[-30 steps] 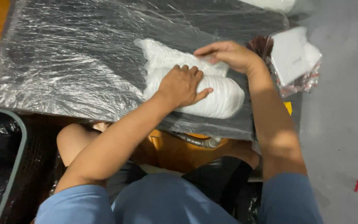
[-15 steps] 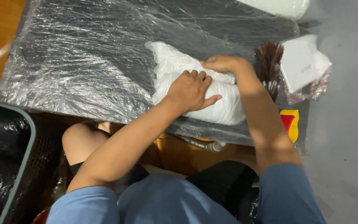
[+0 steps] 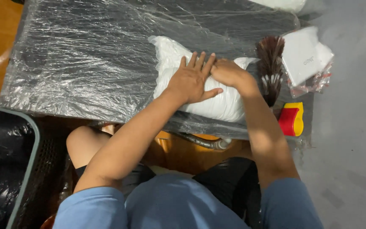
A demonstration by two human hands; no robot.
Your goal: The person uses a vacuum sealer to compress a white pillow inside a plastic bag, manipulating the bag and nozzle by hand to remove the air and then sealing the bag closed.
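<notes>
A white folded garment in a clear bag (image 3: 172,57) lies on a work surface wrapped in crinkled plastic film (image 3: 85,59). My left hand (image 3: 191,78) lies flat on top of it, fingers spread and pointing away from me. My right hand (image 3: 227,72) sits right beside it on the same bundle, fingers curled under against the cloth. Both hands touch each other at the fingertips. The near end of the white bundle (image 3: 221,106) bulges out below my left hand.
A dark bristle brush (image 3: 270,63) lies just right of the bundle. A red and yellow tool (image 3: 291,119) sits at the surface's near right corner. A white packet in clear wrap (image 3: 306,55) lies at the far right. A dark bin with black liner (image 3: 5,161) stands at my left.
My right hand has drawn back from the far side of the bundle and curled up next to my left hand. The left hand has flattened on top. The view has shifted slightly.
</notes>
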